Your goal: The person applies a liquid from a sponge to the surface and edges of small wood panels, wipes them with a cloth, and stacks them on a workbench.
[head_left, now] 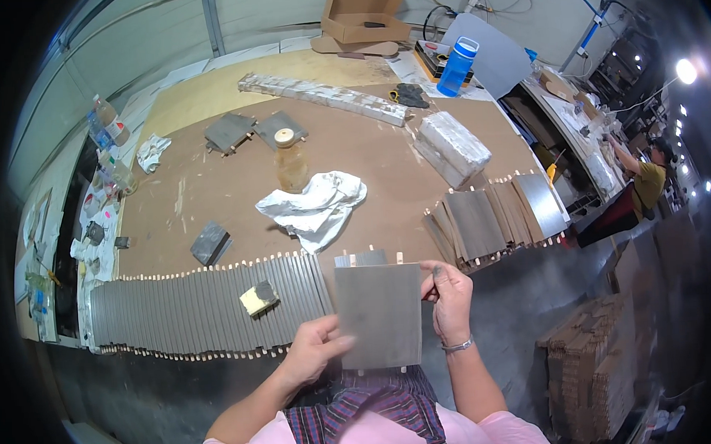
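Note:
Upright in front of my chest is a grey rectangular panel (379, 315), with pale wooden dowels at its top and bottom ends. My right hand (450, 301) pinches its upper right edge, thumb and fingers closed. At the left edge, my left hand (317, 352) has its thumb, slightly blurred, across the panel's face, its fingers partly hidden. Part of another grey panel (364, 258) shows behind the top. To the left stretches a long row of similar dowelled panels (194, 307), with a yellow and dark grey sponge block (259, 299) on top.
At right, more panels (477, 222) lean in a stack. A white cloth (317, 210), a lidded jar (292, 165), a dark block (210, 243), a whitish block (452, 148) and a long white-smeared bar (320, 96) lie on the brown table. A blue bottle (458, 66) stands behind; another person (644, 184) works far right.

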The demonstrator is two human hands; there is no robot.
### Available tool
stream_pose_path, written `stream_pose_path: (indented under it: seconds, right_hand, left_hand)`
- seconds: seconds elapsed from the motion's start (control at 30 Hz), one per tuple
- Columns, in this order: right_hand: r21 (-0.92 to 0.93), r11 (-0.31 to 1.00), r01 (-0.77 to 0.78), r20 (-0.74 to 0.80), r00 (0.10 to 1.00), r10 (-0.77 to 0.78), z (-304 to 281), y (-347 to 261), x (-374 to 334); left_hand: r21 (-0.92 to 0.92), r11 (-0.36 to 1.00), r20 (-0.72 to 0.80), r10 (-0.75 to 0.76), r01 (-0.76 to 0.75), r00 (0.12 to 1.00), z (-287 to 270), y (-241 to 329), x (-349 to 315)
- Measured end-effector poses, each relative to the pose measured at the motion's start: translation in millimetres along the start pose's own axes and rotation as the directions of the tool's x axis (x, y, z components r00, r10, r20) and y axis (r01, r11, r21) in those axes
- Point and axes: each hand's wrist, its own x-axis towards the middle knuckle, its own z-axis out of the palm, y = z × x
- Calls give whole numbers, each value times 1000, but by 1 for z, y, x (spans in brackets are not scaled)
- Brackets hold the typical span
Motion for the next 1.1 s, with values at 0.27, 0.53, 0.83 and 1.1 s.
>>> stream_pose_path:
  seconds: [0.27, 0.53, 0.83, 1.1]
  right_hand:
    - [176, 970, -168, 109, 983, 150, 12, -7, -25]
    - [-329, 940, 93, 13, 996, -94, 23, -26, -21]
    - [290, 917, -275, 367, 917, 159, -6, -26, -27]
    - [355, 873, -336, 440, 883, 161, 5, -27, -51]
  left_hand:
    - [-35, 999, -58, 3, -5, 998, 9, -10, 9]
    - [253, 960, -93, 145, -117, 985, 28, -14, 39]
    - [-135, 991, -44, -16, 10, 999, 17, -31, 32]
    - [-259, 966, -183, -62, 13, 981, 14, -29, 24]
